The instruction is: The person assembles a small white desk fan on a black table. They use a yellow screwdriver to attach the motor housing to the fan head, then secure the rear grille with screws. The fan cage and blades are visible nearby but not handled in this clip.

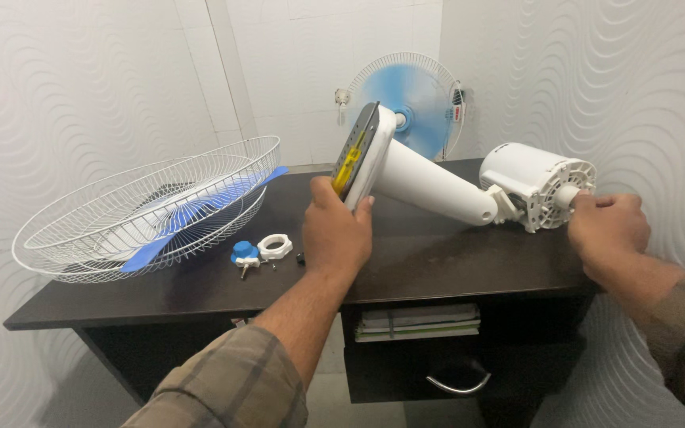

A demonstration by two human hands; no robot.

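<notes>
While the left hand (pixel 334 230) clamps around the lower edge of the fan base (pixel 358 154), thumb on one side and fingers wrapped behind, the base stands tilted up off the dark desk (pixel 438 261); its underside shows grey with a yellow strip; the white neck (pixel 434 189) runs from the base down to the right, to the white motor housing (pixel 534 184), which lies on the desk near the right edge; the right hand (pixel 608 228) is closed on the motor shaft (pixel 574 196) at the front of the housing, fingertips pinching it; on the left part of the desk sits a white wire fan guard (pixel 132 214), lying open side up, with a blue fan blade (pixel 200 215) resting inside it; just right of the guard lie a blue blade knob (pixel 244 252), a white plastic ring nut (pixel 274 246) and a small dark screw (pixel 300 257), all near the left hand but apart from it; a second, assembled fan (pixel 410 103) with blue blades hangs on the back wall; stacked papers (pixel 420 321) fill a shelf under the desk, above a drawer with a curved metal handle (pixel 457 386); both sleeves are plaid.
</notes>
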